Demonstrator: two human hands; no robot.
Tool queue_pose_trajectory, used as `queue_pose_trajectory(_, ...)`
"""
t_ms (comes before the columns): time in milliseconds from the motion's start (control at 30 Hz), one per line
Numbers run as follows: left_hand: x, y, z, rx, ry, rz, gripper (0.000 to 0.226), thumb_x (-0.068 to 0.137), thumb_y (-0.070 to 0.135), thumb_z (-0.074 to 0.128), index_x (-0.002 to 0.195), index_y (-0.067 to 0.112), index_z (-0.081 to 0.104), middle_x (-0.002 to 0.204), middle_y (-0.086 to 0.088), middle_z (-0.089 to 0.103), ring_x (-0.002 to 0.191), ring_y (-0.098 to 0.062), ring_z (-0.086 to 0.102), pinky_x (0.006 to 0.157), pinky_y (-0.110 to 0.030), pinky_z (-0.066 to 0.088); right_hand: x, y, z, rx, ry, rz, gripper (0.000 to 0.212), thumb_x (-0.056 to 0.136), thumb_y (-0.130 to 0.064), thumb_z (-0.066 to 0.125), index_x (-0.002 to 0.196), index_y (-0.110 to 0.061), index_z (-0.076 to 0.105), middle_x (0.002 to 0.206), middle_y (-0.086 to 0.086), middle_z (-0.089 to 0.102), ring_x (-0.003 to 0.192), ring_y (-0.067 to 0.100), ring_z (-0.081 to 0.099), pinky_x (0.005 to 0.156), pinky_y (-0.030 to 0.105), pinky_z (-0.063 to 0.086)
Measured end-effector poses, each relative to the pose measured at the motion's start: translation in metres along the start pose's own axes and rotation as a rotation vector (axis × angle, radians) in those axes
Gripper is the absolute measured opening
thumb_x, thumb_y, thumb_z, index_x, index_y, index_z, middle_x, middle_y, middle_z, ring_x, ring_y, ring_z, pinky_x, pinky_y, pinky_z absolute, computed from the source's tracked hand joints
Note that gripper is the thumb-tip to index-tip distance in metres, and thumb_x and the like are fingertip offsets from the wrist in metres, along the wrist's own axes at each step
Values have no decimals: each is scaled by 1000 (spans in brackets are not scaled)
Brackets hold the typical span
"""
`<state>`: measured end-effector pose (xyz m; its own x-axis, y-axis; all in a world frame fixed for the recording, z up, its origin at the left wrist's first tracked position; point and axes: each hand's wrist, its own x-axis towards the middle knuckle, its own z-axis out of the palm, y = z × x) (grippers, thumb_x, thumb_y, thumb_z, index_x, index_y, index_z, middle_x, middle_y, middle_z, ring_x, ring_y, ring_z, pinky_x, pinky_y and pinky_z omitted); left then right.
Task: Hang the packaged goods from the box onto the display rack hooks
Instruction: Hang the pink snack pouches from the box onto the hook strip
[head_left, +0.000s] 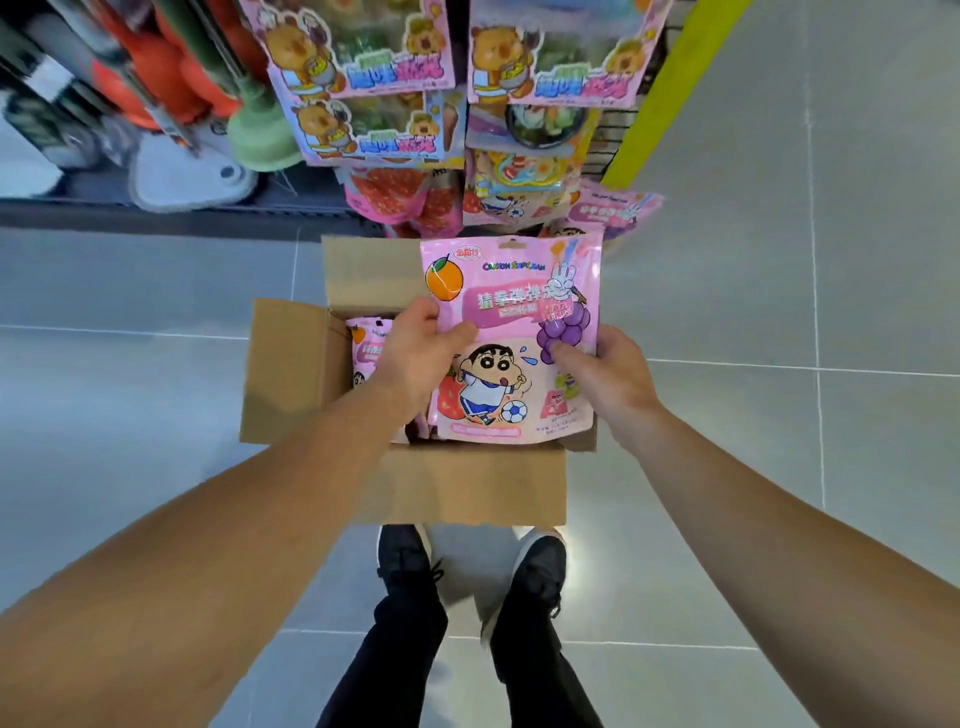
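A pink cartoon snack pouch (511, 312) is held face up above an open cardboard box (457, 488) on the floor. My left hand (415, 353) grips the pouch's left edge, thumb on its front. My right hand (602, 374) grips its right edge, thumb pressed near the printed grapes. More pink pouches (366, 348) lie inside the box at its left. Beyond the box, the display rack (457, 104) carries hanging packages; a matching pink pouch (613, 213) hangs low at the right.
Mops and green and orange cleaning tools (171, 104) stand at the upper left. A yellow-green post (670, 93) runs along the rack's right side. Grey tiled floor (779, 312) spreads around the box. My two dark shoes (467, 571) stand just behind the box.
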<state>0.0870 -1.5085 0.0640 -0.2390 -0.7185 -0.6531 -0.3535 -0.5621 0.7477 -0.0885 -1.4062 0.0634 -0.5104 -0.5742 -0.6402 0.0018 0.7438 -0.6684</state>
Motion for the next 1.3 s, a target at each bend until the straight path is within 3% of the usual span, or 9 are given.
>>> queue_pose_trajectory(100,-33,46,4,16,-36,49,15,90,11,66,101,13,55,105,-9,71,93,-23,70,77,-39,58,-32,-30,-29,41,33,-37,18,81,-26,70,96,-17,68,92,-2,74,87,16,71,77,34,58)
queue_pose_trajectory(200,-60,79,9,37,-55,88,17,91,12,66,103,12,55,106,-11,71,96,-26,70,81,-42,58,-55,-52,-52,100,66,-46,22,77,-26,74,96,-17,66,93,0,74,87,17,71,81,39,58)
queue_pose_trajectory(367,-94,124,16,70,-88,127,14,90,17,68,98,16,56,105,-11,71,89,-25,69,67,-32,51,-87,-87,-89,228,122,-100,14,83,-26,70,93,-19,62,94,1,72,88,19,70,84,41,57)
queue_pose_trajectory(567,-114,153,31,126,-140,172,13,89,11,68,92,11,56,99,-9,70,81,-20,68,48,-17,45,-101,-112,-120,336,230,-176,5,90,-22,64,92,-19,60,87,-3,68,73,9,64,59,19,49)
queue_pose_trajectory(667,-116,160,41,138,-167,160,21,88,12,69,102,4,55,106,-13,69,86,-25,69,53,-25,47,-103,-113,-134,327,237,-167,12,89,-20,66,99,-17,61,95,1,71,79,13,69,67,27,54)
queue_pose_trajectory(767,-115,166,54,132,-197,140,20,88,12,68,104,8,56,108,-14,70,92,-30,70,61,-33,54,-96,-112,-145,301,236,-160,14,86,-20,68,99,-18,62,95,2,73,86,21,72,77,39,59)
queue_pose_trajectory(933,-113,184,80,118,-186,162,19,87,9,66,104,6,59,101,-12,72,89,-26,72,78,-43,59,-81,-119,-173,277,229,-168,15,86,-21,67,100,-20,62,98,1,73,87,19,71,77,40,59)
queue_pose_trajectory(1100,-109,198,110,101,-150,224,7,90,18,69,94,18,63,84,7,72,70,-1,69,59,-20,54,-61,-128,-209,211,155,-199,21,87,-18,66,108,-18,61,98,-1,71,87,17,70,76,37,59)
queue_pose_trajectory(1300,-97,176,150,60,-117,126,13,89,14,69,100,21,66,97,-1,75,84,-16,73,69,-34,59,-23,-104,-239,86,59,-200,22,78,-16,70,101,-18,67,94,-1,72,88,20,71,81,43,58)
